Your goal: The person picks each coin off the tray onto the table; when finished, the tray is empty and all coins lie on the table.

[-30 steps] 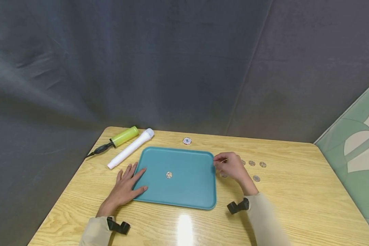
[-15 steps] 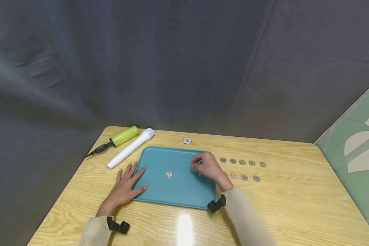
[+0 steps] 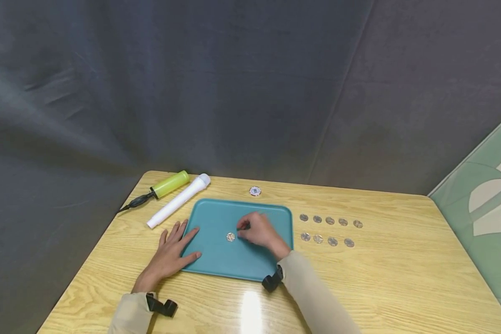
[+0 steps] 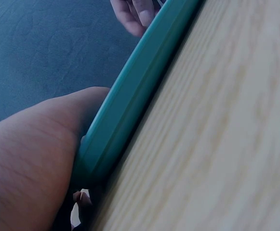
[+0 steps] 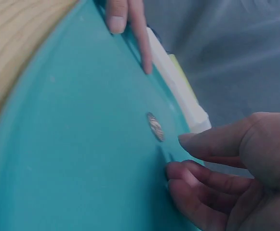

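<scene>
Teal tray [image 3: 217,266]: I see smooth, stiff plastic with a raised rim, lying flat on the desk [image 3: 401,287].
Left hand [image 3: 169,255]: flat, fingers straight, pressing the tray's left edge.
Right hand [image 3: 259,232]: over the tray, fingers curled; I cannot tell whether it pinches anything.
Coin [image 3: 230,237]: mid-tray, just beside the right fingertips; thin, hard, light, likely slippery, so I'd pinch its rim.
Spare coins [image 3: 330,230]: two rows right of the tray.

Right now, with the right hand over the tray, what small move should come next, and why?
Probably lower the right hand to the tray floor just right of the coin and open the fingers. It hovers there with fingertips drawn together, though any coin between them is hidden. The left hand lies flat on the tray's edge, steadying it.
</scene>
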Demonstrator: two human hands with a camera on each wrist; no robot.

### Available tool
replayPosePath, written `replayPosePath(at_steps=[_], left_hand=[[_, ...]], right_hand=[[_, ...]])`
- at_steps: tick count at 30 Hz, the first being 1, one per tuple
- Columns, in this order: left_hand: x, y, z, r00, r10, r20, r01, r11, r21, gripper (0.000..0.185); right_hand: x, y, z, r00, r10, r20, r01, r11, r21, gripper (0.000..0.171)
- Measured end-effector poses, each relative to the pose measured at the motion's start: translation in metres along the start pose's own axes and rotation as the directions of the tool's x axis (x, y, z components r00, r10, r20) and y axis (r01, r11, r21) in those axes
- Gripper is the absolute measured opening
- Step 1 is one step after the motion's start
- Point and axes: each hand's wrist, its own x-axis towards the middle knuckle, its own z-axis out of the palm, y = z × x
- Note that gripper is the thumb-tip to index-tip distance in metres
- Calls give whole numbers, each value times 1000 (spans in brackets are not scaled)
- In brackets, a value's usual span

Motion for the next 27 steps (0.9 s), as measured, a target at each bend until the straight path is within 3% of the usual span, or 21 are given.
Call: replayPosePath(at_steps=[11, 15, 27], left_hand=[[1, 0, 0, 1000, -9, 3, 9, 1000, 12, 73], [1, -1, 1, 1000, -8, 4, 8, 1000, 17, 73], [-1, -1, 1, 1000, 10, -12, -10, 1000, 4, 72]], right_hand=[[4, -6, 21, 997, -69, 23, 70, 995, -67, 27], [3, -9, 25, 995, -102, 1, 102, 990, -98, 25], [2, -11, 32, 995, -95, 1, 94, 983, -160, 17]])
